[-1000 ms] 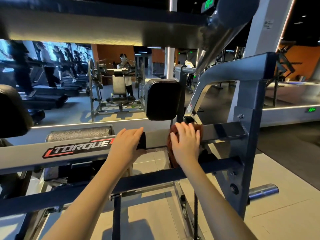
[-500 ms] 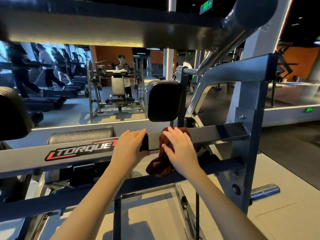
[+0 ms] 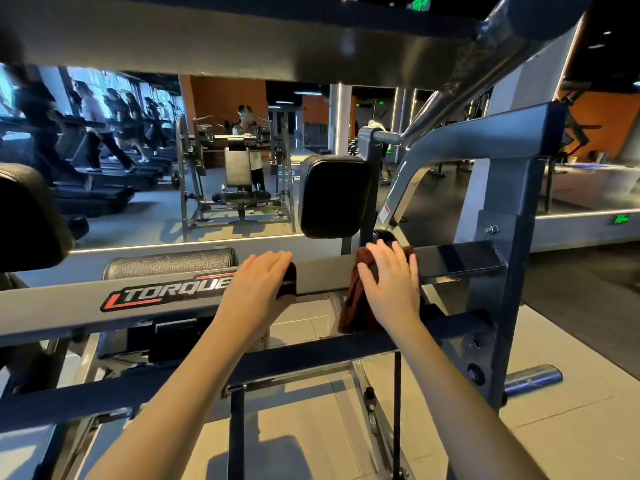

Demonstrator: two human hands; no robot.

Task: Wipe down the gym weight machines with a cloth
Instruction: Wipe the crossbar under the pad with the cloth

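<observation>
1. Cloth [image 3: 356,299] mostly hidden under right hand [image 3: 391,285]; only its left edge and hanging tail show.
2. Logo [image 3: 173,292] on bar [image 3: 322,275]: end of the lettering covered by left hand [image 3: 258,289].
3. Dark patch [image 3: 289,282] under left fingertips: cannot tell what it is.
4. Black pad [image 3: 27,216] cut off by left edge.
5. Overhead beam [image 3: 242,39] blurred, cut by top edge.
6. Treadmill walkers [image 3: 93,133] blurred.
7. Sticker [image 3: 384,213] text too small to read.

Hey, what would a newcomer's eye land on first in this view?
Two bare hands at centre: the right hand presses a dark brown cloth onto the grey crossbar, and the left hand rests on it at the end of the TORQUE logo. Just above stands a black pad, and the mirror behind shows people on treadmills at upper left.
</observation>
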